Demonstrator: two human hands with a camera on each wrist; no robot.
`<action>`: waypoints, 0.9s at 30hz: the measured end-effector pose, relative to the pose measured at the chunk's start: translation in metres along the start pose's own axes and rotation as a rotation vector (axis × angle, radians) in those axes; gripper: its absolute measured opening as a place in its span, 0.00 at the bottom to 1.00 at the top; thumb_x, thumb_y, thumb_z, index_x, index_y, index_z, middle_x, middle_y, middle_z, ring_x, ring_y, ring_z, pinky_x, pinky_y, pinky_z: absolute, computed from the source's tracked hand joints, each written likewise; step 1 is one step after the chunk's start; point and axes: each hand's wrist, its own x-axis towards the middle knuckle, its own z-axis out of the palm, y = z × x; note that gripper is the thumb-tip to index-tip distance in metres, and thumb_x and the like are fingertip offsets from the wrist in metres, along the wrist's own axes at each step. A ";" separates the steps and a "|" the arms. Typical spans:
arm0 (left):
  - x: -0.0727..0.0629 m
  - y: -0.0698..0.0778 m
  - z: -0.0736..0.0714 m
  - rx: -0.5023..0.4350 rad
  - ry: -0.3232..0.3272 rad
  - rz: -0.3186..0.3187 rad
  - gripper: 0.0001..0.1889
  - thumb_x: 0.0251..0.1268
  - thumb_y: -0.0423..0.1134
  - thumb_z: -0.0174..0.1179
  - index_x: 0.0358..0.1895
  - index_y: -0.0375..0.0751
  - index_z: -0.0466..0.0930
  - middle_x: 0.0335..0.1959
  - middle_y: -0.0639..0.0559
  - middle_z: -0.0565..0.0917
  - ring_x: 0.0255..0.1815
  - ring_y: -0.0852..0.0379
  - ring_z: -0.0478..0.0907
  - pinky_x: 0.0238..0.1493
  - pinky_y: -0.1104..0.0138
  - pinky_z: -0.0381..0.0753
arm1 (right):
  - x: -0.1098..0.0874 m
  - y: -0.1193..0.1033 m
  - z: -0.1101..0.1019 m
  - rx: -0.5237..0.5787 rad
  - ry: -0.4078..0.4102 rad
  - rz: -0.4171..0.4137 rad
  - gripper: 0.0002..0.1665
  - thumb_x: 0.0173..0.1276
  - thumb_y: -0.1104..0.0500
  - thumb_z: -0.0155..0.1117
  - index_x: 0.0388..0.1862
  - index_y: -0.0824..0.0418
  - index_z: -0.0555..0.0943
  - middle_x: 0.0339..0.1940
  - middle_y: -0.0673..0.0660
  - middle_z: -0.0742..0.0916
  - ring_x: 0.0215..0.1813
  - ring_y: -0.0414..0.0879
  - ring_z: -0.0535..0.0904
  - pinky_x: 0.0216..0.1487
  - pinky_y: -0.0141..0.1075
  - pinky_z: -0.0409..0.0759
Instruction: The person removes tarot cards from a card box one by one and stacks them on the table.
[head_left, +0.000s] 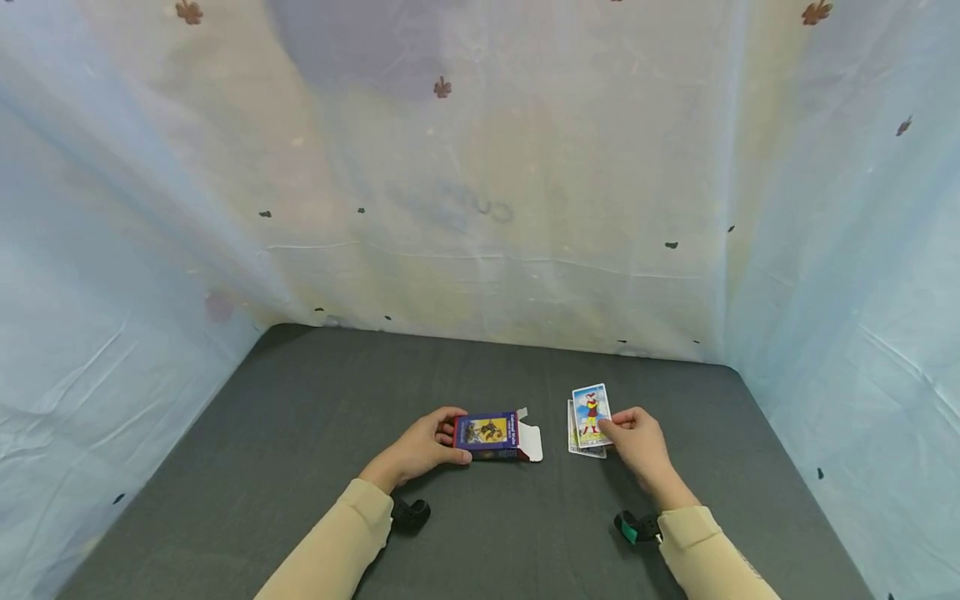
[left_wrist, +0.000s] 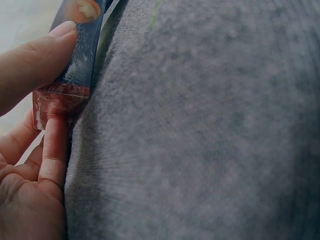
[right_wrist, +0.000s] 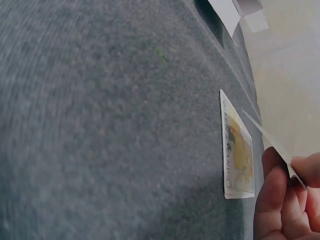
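My left hand [head_left: 427,446] grips the closed end of a blue and red card box [head_left: 486,433], thumb along its near side and fingers at the far side. The box lies on its back with its white end flap [head_left: 531,442] folded out to the right. In the left wrist view, the thumb presses the box's side [left_wrist: 82,65] while a finger touches its red end. My right hand [head_left: 639,446] pinches an illustrated card [head_left: 591,412] by its lower right corner. Beneath it, a second card [right_wrist: 239,150] lies face up on the table, mostly covered in the head view.
The dark grey cloth-covered table [head_left: 300,500] spreads out around the hands. Pale patterned curtains [head_left: 480,208] hang behind it and along both sides. A black band [head_left: 411,515] is at the left wrist, and another band [head_left: 637,527] with a green patch at the right.
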 end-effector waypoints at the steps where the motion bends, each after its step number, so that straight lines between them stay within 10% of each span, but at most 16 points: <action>1: 0.000 0.000 0.000 -0.002 -0.001 0.001 0.40 0.49 0.42 0.76 0.67 0.46 0.66 0.50 0.46 0.73 0.45 0.52 0.75 0.45 0.60 0.75 | 0.001 0.001 0.001 0.000 0.005 0.001 0.15 0.68 0.60 0.64 0.42 0.69 0.72 0.31 0.59 0.80 0.33 0.50 0.79 0.33 0.38 0.80; 27: 0.001 -0.003 -0.001 -0.022 -0.001 -0.008 0.38 0.49 0.41 0.76 0.65 0.48 0.68 0.49 0.45 0.73 0.45 0.51 0.74 0.45 0.60 0.74 | 0.001 0.006 0.012 -0.280 0.103 -0.025 0.17 0.64 0.55 0.65 0.39 0.67 0.74 0.27 0.58 0.78 0.25 0.47 0.72 0.24 0.38 0.69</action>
